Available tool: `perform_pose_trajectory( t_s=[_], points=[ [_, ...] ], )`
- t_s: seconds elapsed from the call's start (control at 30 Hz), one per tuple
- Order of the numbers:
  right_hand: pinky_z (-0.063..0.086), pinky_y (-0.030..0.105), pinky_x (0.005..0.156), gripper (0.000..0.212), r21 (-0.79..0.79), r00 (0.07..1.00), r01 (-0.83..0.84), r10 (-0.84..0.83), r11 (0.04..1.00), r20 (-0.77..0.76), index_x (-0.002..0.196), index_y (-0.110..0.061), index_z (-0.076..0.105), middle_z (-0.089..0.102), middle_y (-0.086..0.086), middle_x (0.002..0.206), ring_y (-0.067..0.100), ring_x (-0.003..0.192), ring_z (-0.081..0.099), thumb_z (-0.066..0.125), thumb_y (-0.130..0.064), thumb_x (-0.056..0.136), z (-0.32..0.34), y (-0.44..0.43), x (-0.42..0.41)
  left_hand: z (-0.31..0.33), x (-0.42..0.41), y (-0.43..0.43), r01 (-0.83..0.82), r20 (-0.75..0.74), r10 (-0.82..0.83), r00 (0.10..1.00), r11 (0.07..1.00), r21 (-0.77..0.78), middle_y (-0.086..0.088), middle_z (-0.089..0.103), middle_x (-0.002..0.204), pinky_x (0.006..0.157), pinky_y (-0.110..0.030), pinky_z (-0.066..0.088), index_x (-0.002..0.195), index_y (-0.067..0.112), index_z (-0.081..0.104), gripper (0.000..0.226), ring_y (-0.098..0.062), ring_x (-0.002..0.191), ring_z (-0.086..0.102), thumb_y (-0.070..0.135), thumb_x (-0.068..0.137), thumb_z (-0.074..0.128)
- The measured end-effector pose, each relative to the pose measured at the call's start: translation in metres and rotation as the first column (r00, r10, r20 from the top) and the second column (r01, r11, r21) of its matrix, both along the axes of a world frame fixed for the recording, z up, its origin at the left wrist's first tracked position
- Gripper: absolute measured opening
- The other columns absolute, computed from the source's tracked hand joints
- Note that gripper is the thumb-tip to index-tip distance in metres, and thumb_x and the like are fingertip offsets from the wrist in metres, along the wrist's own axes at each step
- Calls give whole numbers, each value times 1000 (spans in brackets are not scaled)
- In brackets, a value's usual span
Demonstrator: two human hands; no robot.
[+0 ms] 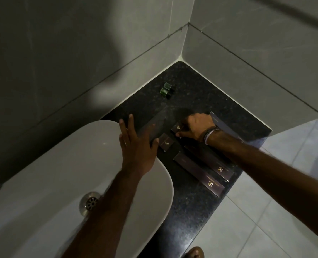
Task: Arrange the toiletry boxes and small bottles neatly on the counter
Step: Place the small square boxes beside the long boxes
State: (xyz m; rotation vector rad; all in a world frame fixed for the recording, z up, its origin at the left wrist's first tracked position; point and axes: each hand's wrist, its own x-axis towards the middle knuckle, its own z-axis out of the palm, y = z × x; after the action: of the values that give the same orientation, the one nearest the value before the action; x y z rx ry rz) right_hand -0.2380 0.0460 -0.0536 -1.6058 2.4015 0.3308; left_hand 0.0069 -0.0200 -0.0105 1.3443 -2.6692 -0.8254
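Observation:
On the dark speckled counter (189,211) lie several dark toiletry boxes with gold logos. Two long boxes (199,175) (210,162) lie side by side near the front edge. A small box (166,142) sits beside my left hand (135,146), which is spread flat over the basin rim, holding nothing. My right hand (197,127) has its fingers closed on another small box (177,127). A larger bluish box (218,121) stands partly hidden behind that hand. Two small green bottles (166,89) with dark caps lie together near the back corner.
A white basin (61,174) with a metal drain (91,202) fills the left. Grey tiled walls (247,53) meet at the corner behind the counter. Pale floor tiles (284,202) lie to the right below the counter edge. A foot (195,253) shows at the bottom.

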Motion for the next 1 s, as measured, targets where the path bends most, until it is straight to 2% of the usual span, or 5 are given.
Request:
perform_pose_trajectory(
  t_s=[0.2, 0.3, 0.57, 0.8, 1.0],
  points=[
    [56, 39, 70, 77, -108, 998, -46, 50, 993, 34, 112, -22, 61, 63, 4, 106, 21, 88, 62, 33, -83, 74, 9, 6, 0, 0, 0, 0, -1, 13, 2, 1000, 1000, -16, -3, -18, 162, 116, -55, 8, 142, 45, 35, 51, -32, 145, -26, 45, 93, 52],
    [55, 38, 77, 63, -216, 958, -245, 270, 945, 95, 134, -27, 50, 51, 2, 127, 21, 110, 55, 51, -65, 83, 18, 7, 8, -1, 0, 0, -3, 9, 3, 1000, 1000, -22, -3, -18, 162, 116, -55, 8, 141, 44, 37, 50, -31, 145, -26, 44, 93, 53],
    [50, 34, 88, 57, 26, 879, -449, 436, 893, 194, 138, -34, 47, 48, -2, 140, 21, 123, 49, 66, -39, 84, 13, -16, 39, -2, 0, 0, 0, 22, 1, 1000, 1000, -30, -4, -17, 162, 116, -56, 9, 141, 39, 41, 49, -31, 145, -26, 45, 93, 52],
    [37, 25, 81, 59, 11, 886, -413, 399, 911, 237, 140, -35, 43, 48, -2, 138, 19, 122, 49, 65, -43, 86, 10, -6, 40, -2, -1, 0, -9, 12, 9, 1000, 1000, -25, -3, -17, 162, 116, -55, 9, 139, 41, 42, 48, -31, 145, -26, 44, 93, 53],
    [52, 39, 87, 61, -157, 955, -194, 223, 968, 194, 132, -30, 54, 51, 1, 133, 22, 115, 55, 63, -61, 80, 38, 5, 10, 2, 0, 1, -9, -10, 9, 1000, 1000, -11, -4, -16, 162, 117, -55, 10, 137, 40, 44, 44, -31, 145, -25, 43, 94, 52]
  ],
)
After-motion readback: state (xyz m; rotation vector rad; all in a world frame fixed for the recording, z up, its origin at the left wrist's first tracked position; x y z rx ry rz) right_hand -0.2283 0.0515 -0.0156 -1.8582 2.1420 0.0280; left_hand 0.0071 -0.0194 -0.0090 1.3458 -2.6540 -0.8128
